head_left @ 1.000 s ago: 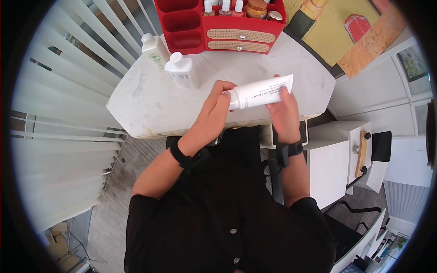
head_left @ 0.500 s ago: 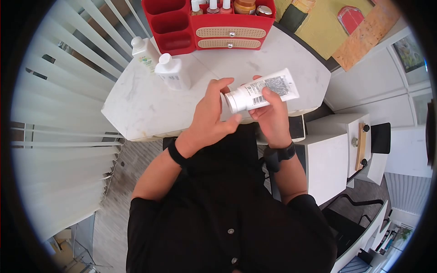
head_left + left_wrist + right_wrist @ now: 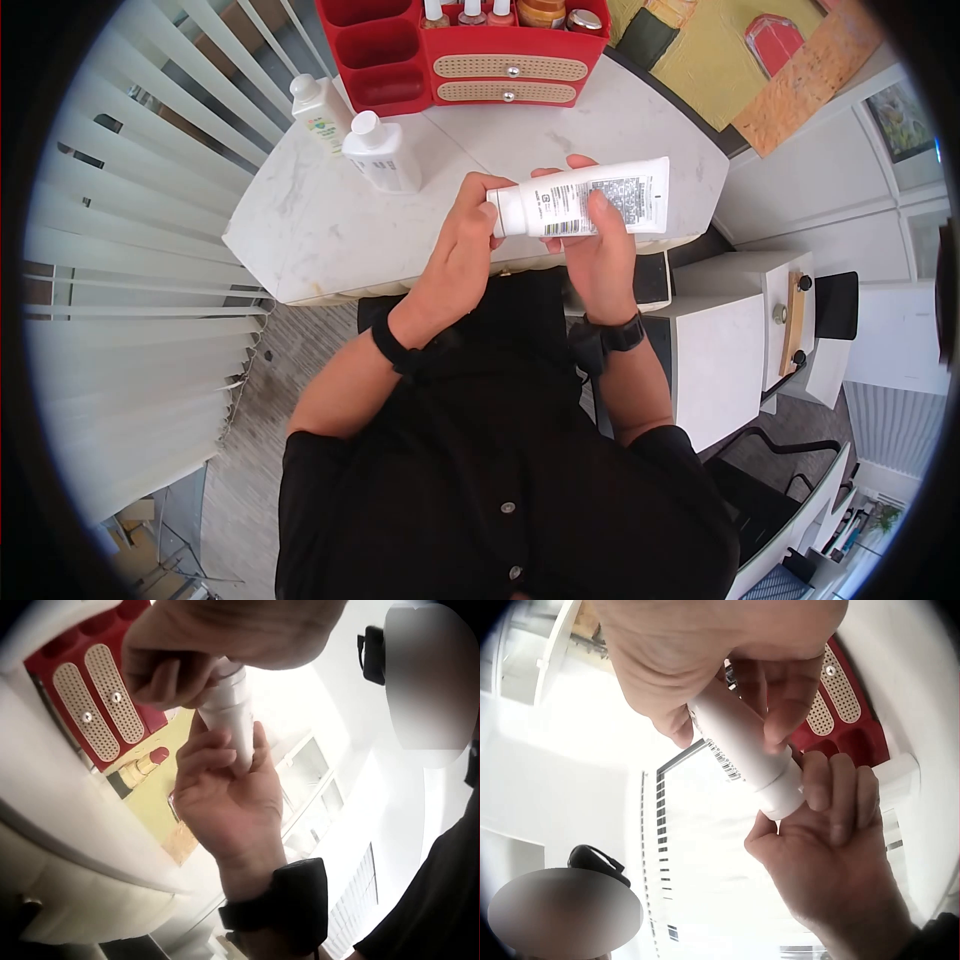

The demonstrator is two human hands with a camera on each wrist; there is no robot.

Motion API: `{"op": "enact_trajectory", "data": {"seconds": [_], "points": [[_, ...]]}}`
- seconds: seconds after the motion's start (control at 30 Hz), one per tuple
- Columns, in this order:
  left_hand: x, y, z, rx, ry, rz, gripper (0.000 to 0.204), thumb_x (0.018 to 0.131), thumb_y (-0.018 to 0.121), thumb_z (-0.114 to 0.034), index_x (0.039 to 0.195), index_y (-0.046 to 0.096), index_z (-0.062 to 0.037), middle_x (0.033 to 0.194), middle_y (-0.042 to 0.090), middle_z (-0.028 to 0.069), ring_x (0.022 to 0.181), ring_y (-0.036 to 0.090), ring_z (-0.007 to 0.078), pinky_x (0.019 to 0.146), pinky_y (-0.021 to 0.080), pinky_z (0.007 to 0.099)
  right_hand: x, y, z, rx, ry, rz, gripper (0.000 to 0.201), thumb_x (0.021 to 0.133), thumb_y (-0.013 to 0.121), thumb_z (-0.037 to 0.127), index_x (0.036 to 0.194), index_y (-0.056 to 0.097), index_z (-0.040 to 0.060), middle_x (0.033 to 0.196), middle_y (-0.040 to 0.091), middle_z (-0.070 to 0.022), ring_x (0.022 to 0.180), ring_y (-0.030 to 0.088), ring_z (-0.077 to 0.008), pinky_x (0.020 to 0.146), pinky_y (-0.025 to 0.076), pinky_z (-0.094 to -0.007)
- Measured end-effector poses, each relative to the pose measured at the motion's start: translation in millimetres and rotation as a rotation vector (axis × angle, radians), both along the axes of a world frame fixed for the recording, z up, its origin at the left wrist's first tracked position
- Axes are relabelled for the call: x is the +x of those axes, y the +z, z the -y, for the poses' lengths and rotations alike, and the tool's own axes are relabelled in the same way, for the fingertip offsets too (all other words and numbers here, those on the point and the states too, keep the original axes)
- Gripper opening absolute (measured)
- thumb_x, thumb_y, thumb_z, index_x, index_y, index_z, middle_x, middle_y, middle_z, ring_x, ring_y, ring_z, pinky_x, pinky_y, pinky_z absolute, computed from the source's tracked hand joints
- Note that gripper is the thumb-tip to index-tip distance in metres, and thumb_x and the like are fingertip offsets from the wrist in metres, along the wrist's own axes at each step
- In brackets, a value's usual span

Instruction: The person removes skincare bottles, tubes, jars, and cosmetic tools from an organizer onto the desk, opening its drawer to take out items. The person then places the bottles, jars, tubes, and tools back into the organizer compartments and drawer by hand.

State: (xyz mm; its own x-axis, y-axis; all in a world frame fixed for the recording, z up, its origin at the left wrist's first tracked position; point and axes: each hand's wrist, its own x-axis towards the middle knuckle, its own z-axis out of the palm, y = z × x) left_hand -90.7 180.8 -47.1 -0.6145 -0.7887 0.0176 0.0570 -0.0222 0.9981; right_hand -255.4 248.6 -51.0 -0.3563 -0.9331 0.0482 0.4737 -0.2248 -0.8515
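Observation:
A white squeeze tube (image 3: 570, 204) with printed text and a barcode lies level between both hands above the table's near edge. The right hand (image 3: 603, 265) grips its body, thumb across the printed side. Fingers of the left hand (image 3: 458, 250) pinch the white cap (image 3: 508, 212) at the tube's left end. In the left wrist view the tube (image 3: 231, 720) tapers into the right hand (image 3: 229, 802). From the right wrist view, the left hand's (image 3: 829, 840) fingers and thumb lie around the cap (image 3: 782, 796), and the right hand (image 3: 727, 660) holds the body (image 3: 739, 731).
A red organizer (image 3: 480, 42) with two drawers, small bottles and jars stands at the table's back. Two white bottles, one (image 3: 382, 155) in front of the other (image 3: 322, 115), stand left on the marble-look table (image 3: 290, 230). White cabinets (image 3: 715, 365) are at the right.
The tube has turned from its front print to its barcode side. The left hand came off the cap half a second ago and now holds it again; the tube is more level.

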Motion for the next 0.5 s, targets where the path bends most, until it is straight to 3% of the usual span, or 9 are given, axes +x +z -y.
{"op": "enact_trajectory", "data": {"seconds": [0.07,0.13,0.3,0.33,0.4,0.5], "points": [[-3,0,1,-0.017,0.021,-0.018,0.036,0.105,0.029,-0.029,0.122,0.050,-0.0049,0.099,0.051,0.0047,0.086,0.041,0.0115,0.078,0.039,0.0292,-2,-7,2,-0.017,0.006,0.010,0.051,0.103,0.053,0.037,0.142,0.049,0.0057,0.127,0.067,-0.0207,0.099,0.068,-0.0194,0.066,0.049,-0.0282],[-3,-2,3,0.020,0.006,-0.035,0.036,0.105,0.029,-0.028,0.122,0.050,-0.0053,0.102,0.052,0.0049,0.088,0.042,0.0118,0.080,0.040,0.0296,-1,-8,4,-0.035,0.014,0.018,0.051,0.104,0.052,0.038,0.143,0.048,0.0065,0.127,0.067,-0.0201,0.100,0.068,-0.0191,0.066,0.049,-0.0280],[-12,13,-6,0.170,0.050,-0.214,0.039,0.106,0.028,-0.030,0.128,0.049,-0.0066,0.111,0.054,0.0058,0.095,0.047,0.0133,0.090,0.043,0.0296,3,-17,13,-0.062,-0.039,0.447,0.048,0.106,0.048,0.045,0.142,0.051,0.0128,0.130,0.065,-0.0139,0.095,0.066,-0.0183,0.064,0.050,-0.0275],[-12,14,-7,0.158,0.009,-0.231,0.040,0.106,0.029,-0.030,0.132,0.047,-0.0066,0.114,0.053,0.0061,0.098,0.048,0.0139,0.093,0.043,0.0294,1,-23,14,-0.062,-0.040,0.444,0.048,0.106,0.048,0.045,0.142,0.051,0.0128,0.130,0.065,-0.0139,0.095,0.066,-0.0183,0.064,0.050,-0.0275],[-14,14,-9,0.147,-0.037,-0.251,0.042,0.106,0.030,-0.030,0.137,0.046,-0.0066,0.117,0.053,0.0065,0.101,0.049,0.0145,0.096,0.043,0.0293,-3,-34,15,-0.159,0.116,0.696,0.048,0.106,0.047,0.049,0.142,0.053,0.0171,0.131,0.065,-0.0091,0.093,0.066,-0.0183,0.066,0.051,-0.0275],[-19,14,-15,0.036,-0.064,-0.349,0.045,0.106,0.032,-0.028,0.143,0.042,-0.0063,0.120,0.051,0.0070,0.105,0.051,0.0156,0.096,0.044,0.0299,1,-38,15,-0.175,0.134,0.788,0.046,0.105,0.050,0.047,0.139,0.054,0.0153,0.128,0.066,-0.0103,0.091,0.066,-0.0196,0.064,0.051,-0.0277]]}}
